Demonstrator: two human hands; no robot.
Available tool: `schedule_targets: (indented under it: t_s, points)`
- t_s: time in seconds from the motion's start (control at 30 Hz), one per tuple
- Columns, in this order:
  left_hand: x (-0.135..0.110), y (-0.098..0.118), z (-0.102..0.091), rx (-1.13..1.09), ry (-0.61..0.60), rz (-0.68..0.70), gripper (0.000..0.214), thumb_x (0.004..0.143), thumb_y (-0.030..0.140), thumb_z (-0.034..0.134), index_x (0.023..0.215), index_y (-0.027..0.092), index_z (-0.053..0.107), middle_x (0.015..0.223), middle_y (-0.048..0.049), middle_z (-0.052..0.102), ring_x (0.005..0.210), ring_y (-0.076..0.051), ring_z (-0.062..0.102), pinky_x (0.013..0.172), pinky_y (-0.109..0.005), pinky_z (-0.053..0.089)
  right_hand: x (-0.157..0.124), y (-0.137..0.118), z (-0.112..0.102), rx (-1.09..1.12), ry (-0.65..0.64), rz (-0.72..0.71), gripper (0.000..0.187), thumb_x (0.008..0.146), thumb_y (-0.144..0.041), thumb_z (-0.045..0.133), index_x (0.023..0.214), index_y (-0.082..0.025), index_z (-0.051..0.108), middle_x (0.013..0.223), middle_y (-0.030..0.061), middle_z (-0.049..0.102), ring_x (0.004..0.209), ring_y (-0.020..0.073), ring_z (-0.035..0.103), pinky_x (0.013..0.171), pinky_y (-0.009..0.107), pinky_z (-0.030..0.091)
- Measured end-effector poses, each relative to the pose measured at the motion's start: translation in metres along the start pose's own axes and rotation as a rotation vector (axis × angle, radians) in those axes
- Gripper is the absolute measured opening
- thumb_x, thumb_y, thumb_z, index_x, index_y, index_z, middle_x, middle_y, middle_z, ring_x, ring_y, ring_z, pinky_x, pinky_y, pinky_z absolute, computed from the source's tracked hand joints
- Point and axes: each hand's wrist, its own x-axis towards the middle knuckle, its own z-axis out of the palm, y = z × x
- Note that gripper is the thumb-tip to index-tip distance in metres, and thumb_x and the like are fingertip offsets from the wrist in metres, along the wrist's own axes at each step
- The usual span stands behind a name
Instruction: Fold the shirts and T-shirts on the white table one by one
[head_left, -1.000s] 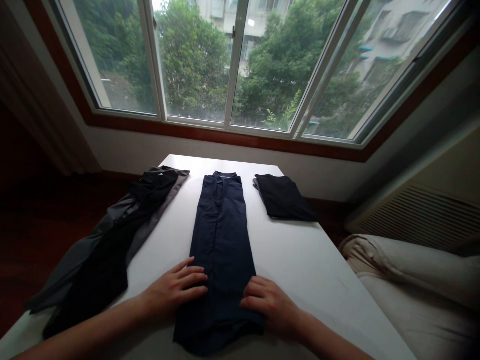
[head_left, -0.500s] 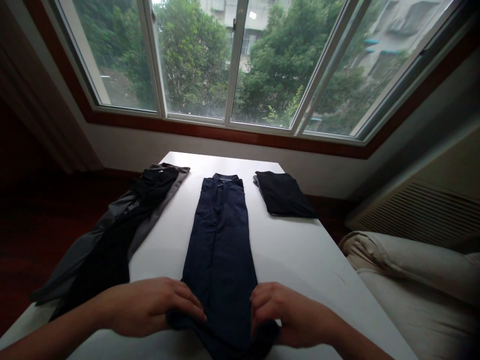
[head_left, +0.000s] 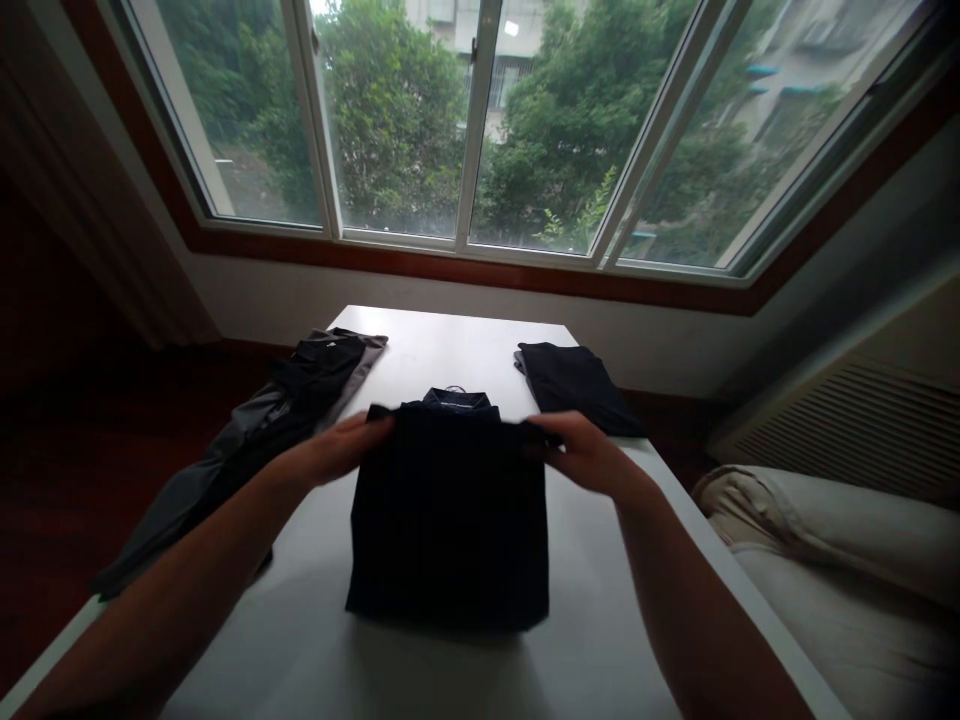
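Observation:
A dark navy collared shirt (head_left: 450, 520) is folded over on itself in the middle of the white table (head_left: 442, 680). Its collar shows just beyond the raised hem edge. My left hand (head_left: 346, 446) pinches the upper left corner of the turned-over part, and my right hand (head_left: 581, 448) grips the upper right corner. Both hands hold that edge up off the table, level with each other. The fingertips are partly hidden by the cloth.
On the left lies a heap of black and grey clothes (head_left: 300, 400), hanging past the table edge. A folded black garment (head_left: 577, 385) sits at the far right. Beyond the right edge is a beige padded seat (head_left: 840, 560); a window (head_left: 465, 130) is ahead.
Both hands have carried the shirt's lower end forward and up toward the collar. The shirt, laid out lengthwise before, is now doubled over.

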Motion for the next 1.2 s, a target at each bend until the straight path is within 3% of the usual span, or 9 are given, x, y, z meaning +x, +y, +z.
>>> schedule_targets:
  t_s: [0.1, 0.17, 0.27, 0.4, 0.5, 0.67, 0.8, 1.03, 1.2]
  points:
    - [0.074, -0.044, -0.001, -0.003, 0.174, -0.131, 0.061, 0.092, 0.063, 0.065, 0.115, 0.007, 0.073, 0.090, -0.0115, 0.076, 0.090, -0.027, 0.072, 0.079, -0.034, 0.058, 0.051, 0.067, 0.017, -0.149, 0.355, 0.189, 0.034, 0.099, -0.048, 0.058, 0.096, -0.017, 0.072, 0.082, 0.0041, 0.070, 0.078, 0.0196, 0.061, 0.074, 0.029, 0.051]
    - [0.107, -0.071, 0.005, 0.114, 0.249, -0.270, 0.052, 0.093, 0.054, 0.067, 0.121, 0.010, 0.070, 0.093, -0.0100, 0.076, 0.087, -0.024, 0.071, 0.076, -0.032, 0.057, 0.073, 0.102, 0.038, -0.208, 0.396, 0.393, 0.024, 0.097, -0.037, 0.060, 0.095, -0.016, 0.071, 0.085, 0.0060, 0.071, 0.082, 0.0202, 0.062, 0.076, 0.029, 0.049]
    - [0.124, -0.105, 0.012, 0.273, 0.333, -0.392, 0.048, 0.088, 0.034, 0.072, 0.129, 0.011, 0.066, 0.097, -0.0101, 0.077, 0.086, -0.023, 0.070, 0.075, -0.029, 0.054, 0.084, 0.135, 0.074, -0.204, 0.340, 0.644, 0.026, 0.094, -0.027, 0.061, 0.116, -0.017, 0.070, 0.096, 0.0074, 0.074, 0.089, 0.0216, 0.066, 0.083, 0.030, 0.049]
    - [0.121, -0.134, 0.010, 0.424, 0.443, -0.348, 0.056, 0.086, 0.021, 0.069, 0.141, 0.016, 0.060, 0.103, -0.0089, 0.076, 0.089, -0.021, 0.069, 0.080, -0.027, 0.050, 0.080, 0.152, 0.100, -0.242, 0.441, 0.636, 0.045, 0.096, -0.023, 0.054, 0.141, -0.022, 0.057, 0.105, 0.0070, 0.074, 0.097, 0.0238, 0.067, 0.089, 0.033, 0.049]
    - [0.122, -0.142, 0.007, 0.500, 0.480, -0.280, 0.057, 0.090, 0.020, 0.062, 0.147, 0.016, 0.056, 0.094, -0.0058, 0.075, 0.083, -0.019, 0.067, 0.082, -0.028, 0.049, 0.081, 0.158, 0.101, -0.268, 0.522, 0.629, 0.048, 0.098, -0.023, 0.052, 0.146, -0.024, 0.052, 0.106, 0.0067, 0.073, 0.099, 0.0244, 0.068, 0.090, 0.032, 0.048]
    - [0.119, -0.145, 0.010, 0.423, 0.481, -0.299, 0.062, 0.093, 0.031, 0.062, 0.152, 0.012, 0.049, 0.088, -0.0049, 0.071, 0.080, -0.019, 0.066, 0.077, -0.028, 0.049, 0.072, 0.166, 0.096, -0.257, 0.474, 0.708, 0.048, 0.098, -0.027, 0.056, 0.145, -0.022, 0.052, 0.104, 0.0078, 0.073, 0.099, 0.0247, 0.068, 0.088, 0.032, 0.047]
    - [0.093, -0.143, 0.011, 0.388, 0.427, -0.271, 0.070, 0.090, 0.036, 0.067, 0.153, 0.014, 0.047, 0.085, -0.0024, 0.068, 0.076, -0.018, 0.065, 0.072, -0.027, 0.050, 0.050, 0.170, 0.104, -0.216, 0.569, 0.610, 0.045, 0.098, -0.031, 0.056, 0.142, -0.021, 0.054, 0.106, 0.0064, 0.074, 0.092, 0.0221, 0.068, 0.086, 0.030, 0.047]
    - [0.036, -0.137, 0.013, 0.396, 0.396, -0.254, 0.068, 0.090, 0.051, 0.063, 0.149, 0.018, 0.052, 0.071, 0.0037, 0.060, 0.062, -0.017, 0.062, 0.062, -0.026, 0.048, 0.037, 0.165, 0.122, -0.210, 0.553, 0.470, 0.044, 0.093, -0.034, 0.060, 0.135, -0.022, 0.061, 0.110, 0.0072, 0.069, 0.082, 0.0180, 0.064, 0.085, 0.031, 0.049]
    - [0.018, -0.136, 0.023, 0.592, 0.354, -0.128, 0.060, 0.096, 0.049, 0.056, 0.150, 0.023, 0.052, 0.087, -0.0009, 0.069, 0.074, -0.019, 0.067, 0.071, -0.028, 0.048, 0.026, 0.162, 0.116, -0.154, 0.561, 0.437, 0.036, 0.094, -0.032, 0.056, 0.126, -0.020, 0.067, 0.100, 0.0045, 0.071, 0.075, 0.0165, 0.063, 0.081, 0.030, 0.050]
